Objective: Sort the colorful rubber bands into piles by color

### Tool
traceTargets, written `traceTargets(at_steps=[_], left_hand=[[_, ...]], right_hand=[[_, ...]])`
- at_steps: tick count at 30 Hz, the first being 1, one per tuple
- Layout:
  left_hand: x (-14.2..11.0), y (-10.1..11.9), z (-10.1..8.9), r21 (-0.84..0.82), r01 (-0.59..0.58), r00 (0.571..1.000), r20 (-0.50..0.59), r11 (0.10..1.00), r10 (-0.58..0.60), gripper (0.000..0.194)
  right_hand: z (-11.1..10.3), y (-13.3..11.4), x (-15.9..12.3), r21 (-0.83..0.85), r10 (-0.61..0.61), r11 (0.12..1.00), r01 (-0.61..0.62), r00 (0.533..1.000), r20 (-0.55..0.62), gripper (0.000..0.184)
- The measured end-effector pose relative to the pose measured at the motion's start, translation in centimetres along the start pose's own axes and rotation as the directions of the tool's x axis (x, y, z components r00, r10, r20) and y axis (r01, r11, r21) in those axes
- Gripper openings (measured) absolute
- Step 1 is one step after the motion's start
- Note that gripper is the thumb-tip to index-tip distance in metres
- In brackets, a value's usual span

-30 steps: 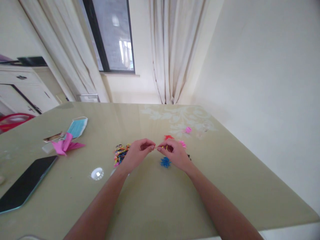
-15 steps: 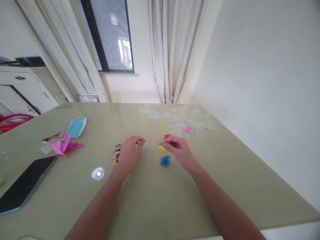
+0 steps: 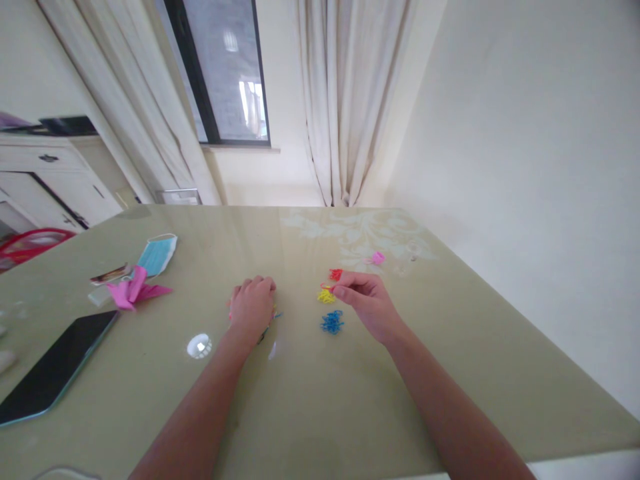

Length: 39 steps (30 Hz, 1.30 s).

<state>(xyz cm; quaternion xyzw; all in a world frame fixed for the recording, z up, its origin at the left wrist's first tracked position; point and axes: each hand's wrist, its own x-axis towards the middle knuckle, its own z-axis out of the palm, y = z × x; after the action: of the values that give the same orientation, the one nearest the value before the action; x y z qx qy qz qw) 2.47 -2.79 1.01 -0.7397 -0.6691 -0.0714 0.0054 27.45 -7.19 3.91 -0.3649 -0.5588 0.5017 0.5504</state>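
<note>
My right hand (image 3: 365,303) is closed in a pinch on a small red rubber band (image 3: 325,286), just above a pile of yellow bands (image 3: 326,297). A red pile (image 3: 335,274) lies behind its fingertips. Nearer to me is a blue pile (image 3: 332,323). My left hand (image 3: 253,305) rests palm down over a heap of mixed-colour bands, its fingers a little apart. Most of that heap is hidden; a few loose bands (image 3: 277,315) show at the hand's right edge.
A pink clump (image 3: 377,258) lies farther back on the right. On the left are a pink paper crane (image 3: 133,290), a blue face mask (image 3: 158,255) and a dark phone (image 3: 63,363). A wall (image 3: 540,200) runs along the table's right side.
My left hand has come down and left onto the mixed heap, covering it and pushing some bands out to the right. My right hand has shifted slightly right, still pinching the red band.
</note>
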Motion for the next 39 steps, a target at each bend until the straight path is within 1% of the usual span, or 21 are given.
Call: traceTargets(at_steps=[8, 13, 17, 22, 26, 28, 34, 37, 39], left_hand=[[-0.3, 0.6, -0.8, -0.056, 0.013, 0.995, -0.096, 0.998, -0.018, 0.033], [-0.2, 0.7, -1.1, -0.161, 0.013, 0.994, -0.101, 0.987, -0.029, 0.036], [0.0, 0.5, -0.9, -0.208, -0.001, 0.993, -0.117, 0.978, -0.024, 0.039], [0.2, 0.3, -0.6, -0.234, -0.003, 0.994, -0.107, 0.972, -0.023, 0.037], [0.2, 0.5, -0.7, -0.220, 0.043, 0.996, -0.067, 0.975, -0.059, 0.033], [0.1, 0.6, -0.8, -0.205, 0.050, 0.995, -0.070, 0.978, -0.065, 0.033], [-0.2, 0.6, -0.7, -0.203, 0.054, 0.989, -0.122, 0.978, -0.080, 0.034], [-0.1, 0.5, -0.7, -0.260, 0.032, 0.982, -0.174, 0.965, -0.079, 0.031], [0.0, 0.5, -0.6, -0.327, 0.003, 0.974, -0.214, 0.945, -0.077, 0.028]], right_hand=[[-0.2, 0.2, 0.0, 0.003, -0.011, 1.000, 0.011, 1.000, 0.009, 0.022], [-0.3, 0.2, 0.0, 0.010, -0.019, 1.000, 0.019, 1.000, 0.014, 0.019], [-0.3, 0.2, -0.1, -0.009, -0.011, 1.000, 0.011, 1.000, 0.013, 0.021], [-0.4, 0.4, -0.1, 0.022, -0.013, 1.000, 0.013, 1.000, 0.015, 0.017], [-0.6, 0.5, -0.1, 0.072, -0.019, 0.997, 0.017, 0.999, 0.029, 0.015], [-0.6, 0.4, -0.1, 0.090, -0.025, 0.996, 0.022, 0.999, 0.032, 0.013], [-0.3, -0.5, -0.2, 0.068, -0.033, 0.997, 0.031, 0.999, 0.019, 0.013], [-0.4, -1.0, 0.0, 0.049, -0.047, 0.998, 0.047, 0.999, 0.004, 0.016], [-0.9, -1.3, 0.2, 0.043, -0.035, 0.998, 0.036, 0.999, -0.022, 0.018]])
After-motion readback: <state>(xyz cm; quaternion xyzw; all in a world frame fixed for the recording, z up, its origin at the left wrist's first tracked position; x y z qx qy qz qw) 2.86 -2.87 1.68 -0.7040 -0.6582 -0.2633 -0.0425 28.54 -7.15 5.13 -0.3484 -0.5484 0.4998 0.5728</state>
